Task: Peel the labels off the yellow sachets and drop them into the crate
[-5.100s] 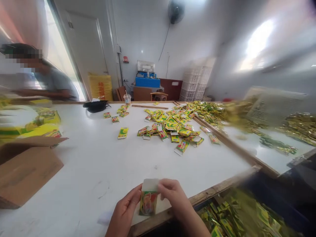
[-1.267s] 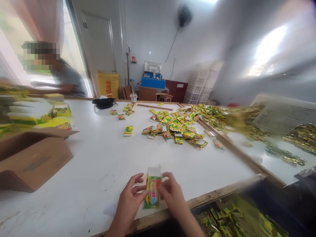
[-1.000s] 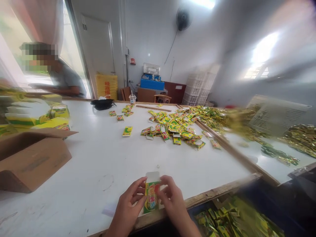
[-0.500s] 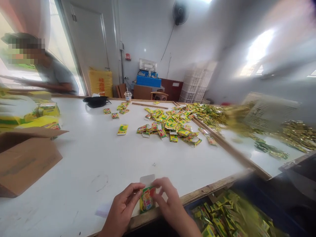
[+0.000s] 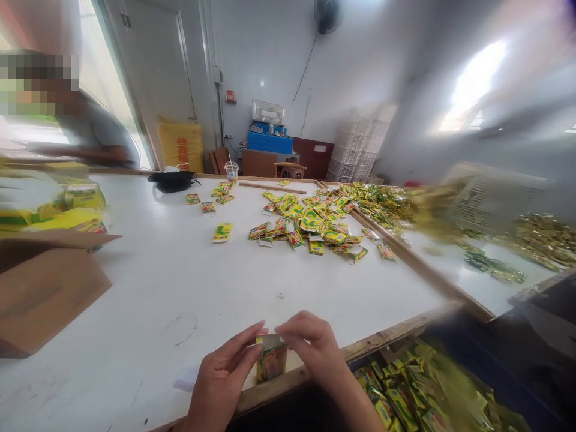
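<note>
The room is lit brightly by daylight from the doorway on the left. A white glare is seen high on the right wall. The edges are bent and smeared, so the basket and the person are blurred. The small box held by the left hand and right hand is seen sharper.

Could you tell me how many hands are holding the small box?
2: left hand at the left of the small box, right hand at its top.
</note>
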`<state>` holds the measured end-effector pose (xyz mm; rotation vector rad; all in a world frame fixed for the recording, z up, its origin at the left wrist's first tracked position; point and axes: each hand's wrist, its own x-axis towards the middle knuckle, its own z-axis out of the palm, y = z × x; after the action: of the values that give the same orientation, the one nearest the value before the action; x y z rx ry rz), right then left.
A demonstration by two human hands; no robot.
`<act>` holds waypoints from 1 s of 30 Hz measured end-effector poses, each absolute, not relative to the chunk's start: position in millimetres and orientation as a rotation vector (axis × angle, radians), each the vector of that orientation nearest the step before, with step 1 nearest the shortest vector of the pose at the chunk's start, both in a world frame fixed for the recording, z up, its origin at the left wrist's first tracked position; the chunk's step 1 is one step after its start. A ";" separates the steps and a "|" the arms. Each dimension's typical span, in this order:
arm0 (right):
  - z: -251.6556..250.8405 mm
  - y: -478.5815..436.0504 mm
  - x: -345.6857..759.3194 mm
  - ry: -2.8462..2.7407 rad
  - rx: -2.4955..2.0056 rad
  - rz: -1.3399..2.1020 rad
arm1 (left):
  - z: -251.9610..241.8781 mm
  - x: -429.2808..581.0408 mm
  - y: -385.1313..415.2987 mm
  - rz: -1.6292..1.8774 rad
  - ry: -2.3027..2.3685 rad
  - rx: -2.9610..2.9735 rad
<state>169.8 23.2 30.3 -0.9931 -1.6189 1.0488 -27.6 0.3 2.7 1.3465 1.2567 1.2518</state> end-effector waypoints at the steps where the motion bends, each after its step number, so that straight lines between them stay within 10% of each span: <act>1: 33.2 22.7 170.0 -1.655 -0.991 1.003 | 1.0 -29.2 2.0 1.261 1.280 1.454; 30: 19.5 0.9 178.8 -1.817 -0.873 0.683 | -4.4 -42.7 -1.8 1.256 0.929 2.312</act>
<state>178.8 0.9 19.5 -0.8731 -1.8172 0.6834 -42.7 -1.8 -4.4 2.3123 0.9294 1.2560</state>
